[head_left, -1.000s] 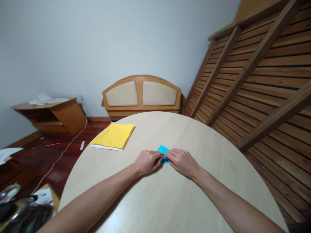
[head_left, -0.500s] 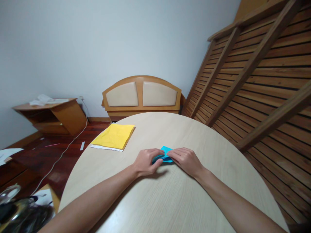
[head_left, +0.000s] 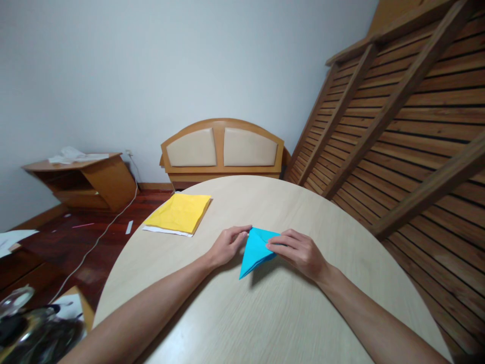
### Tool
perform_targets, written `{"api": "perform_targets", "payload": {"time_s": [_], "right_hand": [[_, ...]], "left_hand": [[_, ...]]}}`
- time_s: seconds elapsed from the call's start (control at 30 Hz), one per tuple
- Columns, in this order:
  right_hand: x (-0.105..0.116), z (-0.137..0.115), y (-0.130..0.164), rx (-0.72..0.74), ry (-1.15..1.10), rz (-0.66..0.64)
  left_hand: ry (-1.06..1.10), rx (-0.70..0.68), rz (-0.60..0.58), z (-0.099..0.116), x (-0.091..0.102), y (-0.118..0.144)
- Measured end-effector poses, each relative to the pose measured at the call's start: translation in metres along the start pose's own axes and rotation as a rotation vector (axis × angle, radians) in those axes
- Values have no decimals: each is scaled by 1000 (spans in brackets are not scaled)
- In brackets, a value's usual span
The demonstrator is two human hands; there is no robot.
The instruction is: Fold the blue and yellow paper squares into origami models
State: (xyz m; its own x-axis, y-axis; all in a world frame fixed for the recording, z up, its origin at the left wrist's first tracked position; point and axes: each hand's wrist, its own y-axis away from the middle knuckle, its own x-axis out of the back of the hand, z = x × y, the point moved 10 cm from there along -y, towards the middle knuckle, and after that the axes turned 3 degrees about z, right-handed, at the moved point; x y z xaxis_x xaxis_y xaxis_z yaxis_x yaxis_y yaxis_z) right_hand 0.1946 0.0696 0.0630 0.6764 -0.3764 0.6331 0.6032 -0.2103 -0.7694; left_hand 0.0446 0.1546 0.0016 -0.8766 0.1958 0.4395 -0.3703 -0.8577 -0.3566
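Observation:
A folded sheet of blue paper point(head_left: 258, 250) is over the middle of the round table, one pointed corner toward me and layered edges along its lower right side. A shadow falls beneath it, so its near part is raised off the tabletop. My right hand point(head_left: 301, 253) grips the paper's right side, fingers on top and thumb hidden. At its upper left corner, my left hand point(head_left: 228, 245) has forefinger and thumb closed together on the tip.
A stack of yellow paper point(head_left: 180, 211) over white sheets lies at the round table's point(head_left: 242, 323) far left. Beyond the table stands a padded headboard point(head_left: 222, 146). A slatted wooden frame point(head_left: 417, 126) leans on the right. A low cabinet point(head_left: 94, 184) and a cable point(head_left: 109, 225) are at left.
The blue paper has been turned and spread, from a small strip mostly covered by both hands to a larger pointed shape. My right hand has shifted slightly right; my left now pinches the corner.

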Motion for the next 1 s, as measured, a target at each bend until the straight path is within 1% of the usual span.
{"api": "perform_targets", "payload": {"time_s": [0.1,0.23,0.33,0.47,0.57,0.67,1.0], "right_hand": [[0,-3,0,17,-12,-1],[2,-6,1,38,-30,6],[1,-6,2,36,-44,4],[4,-4,2,32,-46,14],[8,-4,2,30,-38,38],[12,-4,1,36,-29,51],[17,-11,-3,96,66,31]], "left_hand": [[22,26,3,-2,-1,1],[68,62,58,-6,5,-1],[145,91,75,-10,8,-2],[272,129,43,-16,4,-3],[327,158,34,-20,3,-3],[348,177,33,-22,2,-3],[371,235,-8,-22,-6,-3]]}}
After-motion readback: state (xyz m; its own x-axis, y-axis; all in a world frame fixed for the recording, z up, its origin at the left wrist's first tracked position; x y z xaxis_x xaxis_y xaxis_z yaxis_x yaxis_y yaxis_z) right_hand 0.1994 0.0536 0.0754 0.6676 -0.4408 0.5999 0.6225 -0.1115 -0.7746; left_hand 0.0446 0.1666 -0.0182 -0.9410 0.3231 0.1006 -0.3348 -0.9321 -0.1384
